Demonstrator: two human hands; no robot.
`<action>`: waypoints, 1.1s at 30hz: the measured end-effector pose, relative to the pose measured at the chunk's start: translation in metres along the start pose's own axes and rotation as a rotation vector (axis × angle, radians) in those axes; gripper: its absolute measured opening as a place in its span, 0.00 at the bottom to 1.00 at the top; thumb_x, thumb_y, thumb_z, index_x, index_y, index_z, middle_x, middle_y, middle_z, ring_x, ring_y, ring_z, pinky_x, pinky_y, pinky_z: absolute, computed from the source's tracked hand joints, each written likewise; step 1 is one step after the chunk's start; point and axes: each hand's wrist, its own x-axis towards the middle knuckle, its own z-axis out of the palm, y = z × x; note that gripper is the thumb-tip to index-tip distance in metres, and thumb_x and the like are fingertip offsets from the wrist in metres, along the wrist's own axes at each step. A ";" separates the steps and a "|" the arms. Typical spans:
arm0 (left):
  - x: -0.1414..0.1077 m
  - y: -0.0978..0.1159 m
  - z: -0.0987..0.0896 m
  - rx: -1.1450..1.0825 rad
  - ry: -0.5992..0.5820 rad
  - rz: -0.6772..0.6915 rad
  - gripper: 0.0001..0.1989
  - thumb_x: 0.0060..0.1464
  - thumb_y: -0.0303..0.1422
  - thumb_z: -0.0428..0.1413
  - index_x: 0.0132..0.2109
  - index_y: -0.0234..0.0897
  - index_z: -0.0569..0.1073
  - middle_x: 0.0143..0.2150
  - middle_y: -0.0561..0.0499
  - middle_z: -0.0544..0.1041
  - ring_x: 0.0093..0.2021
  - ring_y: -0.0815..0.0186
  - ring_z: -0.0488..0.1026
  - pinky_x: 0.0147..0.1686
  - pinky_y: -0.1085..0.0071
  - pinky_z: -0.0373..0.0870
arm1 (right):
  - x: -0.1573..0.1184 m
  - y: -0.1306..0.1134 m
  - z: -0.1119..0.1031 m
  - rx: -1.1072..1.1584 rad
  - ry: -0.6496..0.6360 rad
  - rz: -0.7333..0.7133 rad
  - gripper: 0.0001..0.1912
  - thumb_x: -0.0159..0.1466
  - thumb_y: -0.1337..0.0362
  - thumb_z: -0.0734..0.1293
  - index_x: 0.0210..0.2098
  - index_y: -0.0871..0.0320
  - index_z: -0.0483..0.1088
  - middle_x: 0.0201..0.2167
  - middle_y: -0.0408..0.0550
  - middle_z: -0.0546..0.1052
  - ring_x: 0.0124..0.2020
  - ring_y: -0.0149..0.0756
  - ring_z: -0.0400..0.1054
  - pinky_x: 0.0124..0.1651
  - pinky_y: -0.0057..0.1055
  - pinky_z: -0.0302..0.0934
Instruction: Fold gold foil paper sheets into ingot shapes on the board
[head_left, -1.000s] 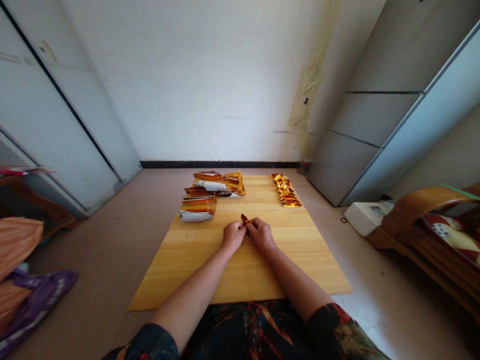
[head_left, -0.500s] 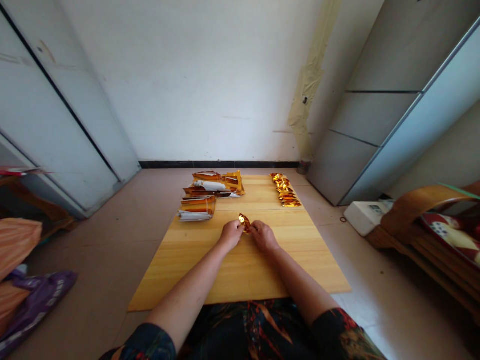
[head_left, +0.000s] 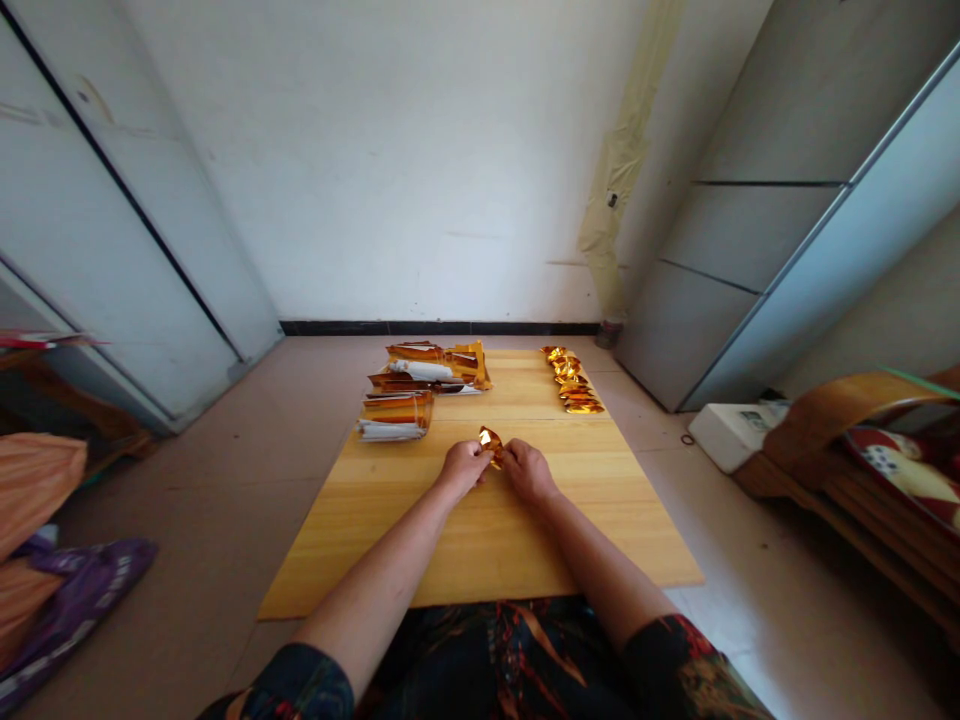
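Over the middle of the wooden table [head_left: 420, 540], a small piece of shiny gold foil [head_left: 490, 440] is pinched between my two hands. My left hand [head_left: 463, 466] has its fingers closed on the foil's left side. Closed on its right side is my right hand [head_left: 528, 470]. The foil looks bent or folded, and its lower part is hidden by my fingers. At the far right corner lies a row of folded gold foil pieces [head_left: 574, 380]. Stacks of flat gold-and-white foil sheets [head_left: 396, 412] lie at the far left.
A white wall [head_left: 420, 180] stands beyond the table. On the right are a grey refrigerator [head_left: 750, 230], a white box [head_left: 731, 435] and wooden furniture [head_left: 810, 430]. A purple bag [head_left: 97, 600] rests on the floor at left, below an orange one [head_left: 37, 490].
The foil's upper part has tilted slightly between my fingers. Both hands keep nearly the same place and hold.
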 end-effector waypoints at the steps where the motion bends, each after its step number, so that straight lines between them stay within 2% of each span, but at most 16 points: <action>1: 0.000 0.000 0.000 0.009 -0.005 0.006 0.10 0.52 0.35 0.53 0.26 0.34 0.67 0.12 0.59 0.64 0.13 0.74 0.62 0.14 0.80 0.54 | 0.000 0.000 0.000 0.011 0.005 -0.009 0.10 0.63 0.64 0.59 0.28 0.58 0.68 0.27 0.45 0.74 0.29 0.30 0.65 0.31 0.23 0.51; 8: -0.004 0.001 -0.003 0.037 -0.078 0.021 0.11 0.49 0.36 0.55 0.24 0.34 0.67 0.11 0.57 0.64 0.12 0.74 0.62 0.14 0.80 0.53 | 0.000 0.002 0.000 0.040 0.057 -0.012 0.10 0.62 0.65 0.60 0.25 0.58 0.68 0.26 0.43 0.73 0.27 0.29 0.64 0.30 0.23 0.51; 15: -0.001 -0.001 0.003 0.053 -0.024 0.015 0.10 0.48 0.33 0.54 0.23 0.34 0.67 0.12 0.56 0.65 0.14 0.72 0.64 0.15 0.78 0.56 | -0.002 0.001 -0.002 -0.049 0.113 -0.038 0.05 0.59 0.66 0.62 0.29 0.57 0.70 0.29 0.44 0.73 0.30 0.30 0.65 0.33 0.23 0.53; 20: 0.000 -0.001 0.006 0.025 -0.003 0.014 0.08 0.46 0.33 0.56 0.23 0.34 0.69 0.15 0.56 0.67 0.14 0.73 0.64 0.16 0.78 0.58 | -0.004 -0.003 -0.007 -0.096 0.165 -0.075 0.07 0.60 0.67 0.61 0.31 0.56 0.71 0.32 0.45 0.73 0.30 0.30 0.65 0.33 0.24 0.54; 28: -0.005 0.000 0.005 -0.094 0.000 0.131 0.14 0.49 0.41 0.53 0.25 0.35 0.70 0.18 0.57 0.66 0.15 0.74 0.62 0.15 0.77 0.58 | -0.008 -0.006 -0.007 -0.155 0.201 -0.083 0.07 0.62 0.65 0.61 0.32 0.55 0.71 0.32 0.45 0.72 0.30 0.30 0.66 0.31 0.23 0.52; 33: -0.005 0.000 0.006 -0.124 0.001 0.062 0.11 0.48 0.39 0.54 0.27 0.34 0.72 0.18 0.56 0.68 0.16 0.73 0.63 0.16 0.78 0.58 | -0.007 -0.004 -0.005 -0.153 0.209 -0.094 0.08 0.62 0.63 0.61 0.32 0.56 0.71 0.32 0.45 0.72 0.30 0.30 0.66 0.31 0.23 0.52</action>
